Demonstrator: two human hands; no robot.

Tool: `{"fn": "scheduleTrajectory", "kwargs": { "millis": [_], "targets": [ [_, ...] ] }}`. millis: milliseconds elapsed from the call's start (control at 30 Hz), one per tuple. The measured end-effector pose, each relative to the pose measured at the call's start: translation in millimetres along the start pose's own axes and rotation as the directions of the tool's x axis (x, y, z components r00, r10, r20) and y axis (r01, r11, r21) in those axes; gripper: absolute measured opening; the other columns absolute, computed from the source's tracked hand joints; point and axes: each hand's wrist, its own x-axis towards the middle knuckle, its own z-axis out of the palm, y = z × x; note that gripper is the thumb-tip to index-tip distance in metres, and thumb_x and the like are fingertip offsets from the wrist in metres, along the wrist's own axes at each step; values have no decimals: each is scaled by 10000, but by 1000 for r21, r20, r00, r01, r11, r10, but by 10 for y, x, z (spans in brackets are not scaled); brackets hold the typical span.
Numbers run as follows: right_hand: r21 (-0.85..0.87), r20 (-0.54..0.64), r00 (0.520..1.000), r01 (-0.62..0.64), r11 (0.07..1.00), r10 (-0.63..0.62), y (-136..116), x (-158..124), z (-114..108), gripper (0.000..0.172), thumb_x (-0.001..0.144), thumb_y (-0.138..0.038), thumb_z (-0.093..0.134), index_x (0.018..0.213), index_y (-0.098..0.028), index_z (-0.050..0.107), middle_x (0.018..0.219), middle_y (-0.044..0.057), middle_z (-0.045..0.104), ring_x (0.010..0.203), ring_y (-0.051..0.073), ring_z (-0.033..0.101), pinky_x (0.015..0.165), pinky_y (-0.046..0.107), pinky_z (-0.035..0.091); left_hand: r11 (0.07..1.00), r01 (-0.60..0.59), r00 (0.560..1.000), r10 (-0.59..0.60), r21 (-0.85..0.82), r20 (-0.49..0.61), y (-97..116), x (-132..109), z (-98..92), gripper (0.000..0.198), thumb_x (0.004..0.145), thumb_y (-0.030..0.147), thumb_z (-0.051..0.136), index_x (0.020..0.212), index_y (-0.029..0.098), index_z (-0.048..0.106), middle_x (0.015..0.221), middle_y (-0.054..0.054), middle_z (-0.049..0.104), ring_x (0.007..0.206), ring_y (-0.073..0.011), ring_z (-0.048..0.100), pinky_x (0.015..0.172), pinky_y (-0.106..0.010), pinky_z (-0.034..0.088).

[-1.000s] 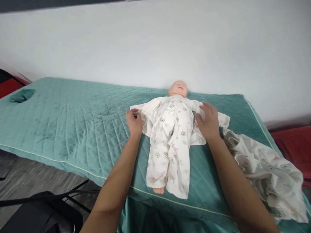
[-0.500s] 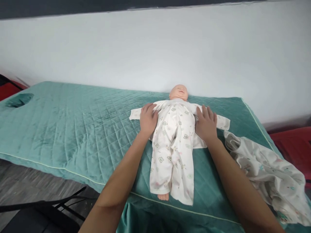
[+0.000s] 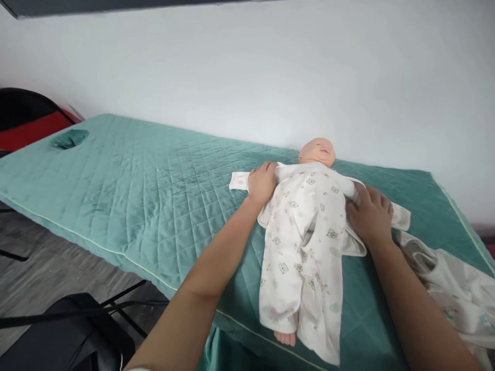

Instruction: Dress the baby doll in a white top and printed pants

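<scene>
Clock reference: centred on the doll's chest, 12 toward the wall (image 3: 232, 77), 6 toward the wearer.
Doll: one (image 3: 317, 151), lying face up on the bed, bald head at 12 o'clock near the wall; one bare foot (image 3: 285, 338) showing between 6 and 7 o'clock.
Trousers: one pair (image 3: 323, 273), white with small printed motifs, laid over the doll's front from chest to legs; the foot shows from the cuff nearer 7 o'clock, the other cuff hides its contents.
Shirt: one (image 3: 353, 246), white, showing at both sides of the trousers, sleeves stretched toward 10 and 3 o'clock; whether the doll's arms fill them, cannot tell.
Left hand: (image 3: 263, 181) at 10 o'clock, laid across the sleeve there; fingers close together, whether gripping the cloth, cannot tell.
Right hand: (image 3: 371, 215) at 3 o'clock, laid over the opposite sleeve; thumb apart from the fingers and near the doll's side, grip cannot be told.
Loose garment: one (image 3: 460, 288), pale, printed, crumpled, at 4 o'clock, partly behind the right forearm.
Bed: one (image 3: 154, 180), green quilted cover, pale piping; opening (image 3: 70, 139) between 9 and 10 o'clock.
Chairs: red-and-black (image 3: 36, 126), beyond the opening; black (image 3: 69, 330), at 8 o'clock.
</scene>
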Motion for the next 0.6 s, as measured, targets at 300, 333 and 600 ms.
{"fn": "scheduleTrajectory", "kwargs": {
  "millis": [300,333,600],
  "targets": [
    [352,-161,986,23,936,36,71,24,-46,400,873,-351,577,1243,-238,676,1316,174,633,1264,377,559,1112,545,413,981,41,998,-50,-190,-42,-146,-79,-39,351,1007,181,382,1216,258,653,1199,-59,703,1162,-236,621,947,-379,413],
    [396,-206,978,59,916,26,-17,28,-116,364,888,-340,560,1223,-255,672,1299,158,639,1259,356,565,1112,526,423,982,36,998,-44,-187,-40,-129,-91,-44,336,1020,227,386,1229,258,648,1213,-59,701,1173,-239,615,965,-386,404],
    [392,46,911,361,846,-410,-1426,536,-382,387,890,-271,565,1268,-198,604,1329,124,630,1278,343,537,1083,538,426,987,26,999,-30,-158,-25,-51,-131,-63,342,1019,314,419,1289,235,612,1277,-77,686,1181,-259,598,1020,-427,358]
  ]
}}
